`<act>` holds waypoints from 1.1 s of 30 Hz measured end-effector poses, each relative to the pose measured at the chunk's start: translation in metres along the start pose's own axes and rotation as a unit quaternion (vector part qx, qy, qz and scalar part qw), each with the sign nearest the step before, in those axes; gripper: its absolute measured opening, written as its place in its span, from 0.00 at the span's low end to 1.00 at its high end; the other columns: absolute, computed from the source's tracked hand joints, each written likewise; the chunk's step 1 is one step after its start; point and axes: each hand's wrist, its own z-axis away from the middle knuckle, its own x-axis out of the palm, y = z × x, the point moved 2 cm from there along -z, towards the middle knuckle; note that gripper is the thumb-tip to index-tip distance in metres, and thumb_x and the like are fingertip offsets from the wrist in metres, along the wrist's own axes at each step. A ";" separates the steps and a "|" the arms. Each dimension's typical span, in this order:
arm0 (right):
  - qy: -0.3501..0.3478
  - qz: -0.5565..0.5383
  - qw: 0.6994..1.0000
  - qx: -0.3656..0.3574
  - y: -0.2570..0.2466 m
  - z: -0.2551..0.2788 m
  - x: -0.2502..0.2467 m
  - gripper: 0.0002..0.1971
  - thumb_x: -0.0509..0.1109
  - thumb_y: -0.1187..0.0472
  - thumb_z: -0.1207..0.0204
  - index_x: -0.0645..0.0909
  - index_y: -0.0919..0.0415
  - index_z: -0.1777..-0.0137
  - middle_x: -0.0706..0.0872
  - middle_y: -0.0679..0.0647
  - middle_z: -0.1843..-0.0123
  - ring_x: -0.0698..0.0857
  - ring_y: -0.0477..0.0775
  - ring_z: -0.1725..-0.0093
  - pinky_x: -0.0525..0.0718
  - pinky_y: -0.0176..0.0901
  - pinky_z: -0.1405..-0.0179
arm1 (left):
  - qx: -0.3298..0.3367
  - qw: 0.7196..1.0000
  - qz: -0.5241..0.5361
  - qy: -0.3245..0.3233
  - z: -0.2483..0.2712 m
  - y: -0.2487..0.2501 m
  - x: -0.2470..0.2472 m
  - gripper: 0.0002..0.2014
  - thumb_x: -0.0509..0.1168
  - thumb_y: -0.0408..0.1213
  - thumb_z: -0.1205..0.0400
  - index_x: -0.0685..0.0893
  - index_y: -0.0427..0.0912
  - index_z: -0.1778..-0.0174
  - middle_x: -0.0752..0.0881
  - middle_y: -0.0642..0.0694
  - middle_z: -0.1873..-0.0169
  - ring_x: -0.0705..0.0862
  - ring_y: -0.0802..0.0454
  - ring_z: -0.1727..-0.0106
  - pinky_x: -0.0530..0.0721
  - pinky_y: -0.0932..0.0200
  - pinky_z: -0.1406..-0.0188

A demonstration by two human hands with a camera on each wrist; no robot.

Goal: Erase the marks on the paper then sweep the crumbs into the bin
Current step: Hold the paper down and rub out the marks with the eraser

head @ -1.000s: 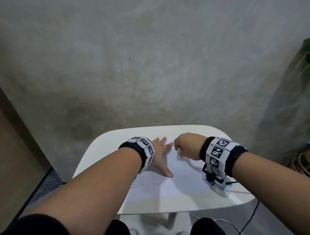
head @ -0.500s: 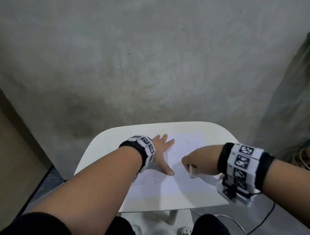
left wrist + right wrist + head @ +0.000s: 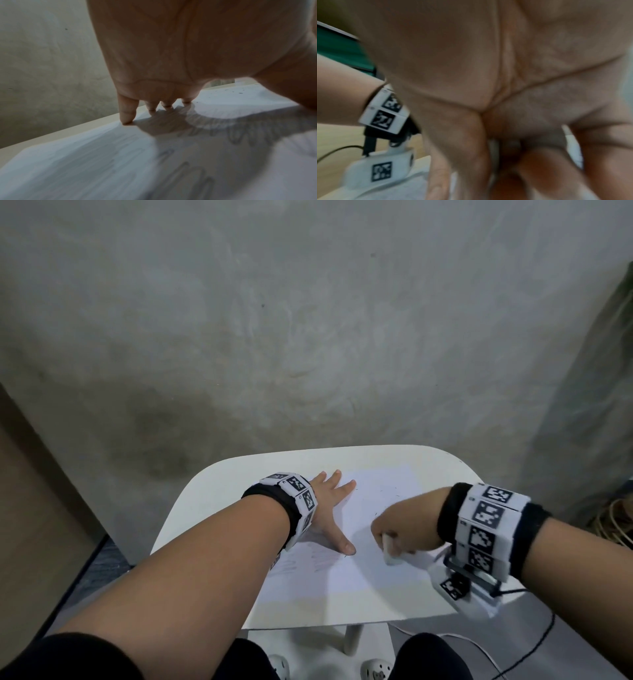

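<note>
Table (image 3: 219, 484): small, white; bears the paper.
Paper (image 3: 346, 580): flat on the table, long axis running away from the person; pencil marks (image 3: 308, 563) lie near its left edge, left of the eraser.
Left hand (image 3: 329, 508): fingers straight and spread, pressed flat on the paper.
Right hand (image 3: 404, 529): nearer the marks' right side; fingers curled round the eraser.
Eraser (image 3: 388, 549): white, tip on the paper.
Bin: not in view.

The paper (image 3: 359, 546) lies on the table (image 3: 212, 491), left hand (image 3: 329, 508) on its left part, right hand (image 3: 407, 529) on its right.
</note>
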 end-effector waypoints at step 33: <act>0.059 0.061 0.996 -0.004 -0.026 -0.010 0.006 0.09 0.67 0.66 0.22 0.70 0.59 0.46 0.75 0.50 0.62 0.72 0.54 0.58 0.64 0.35 0.74 | -0.005 1.000 -0.009 0.007 0.000 0.004 0.000 0.63 0.71 0.70 0.31 0.30 0.57 0.16 0.29 0.50 0.16 0.33 0.46 0.14 0.45 0.34 0.19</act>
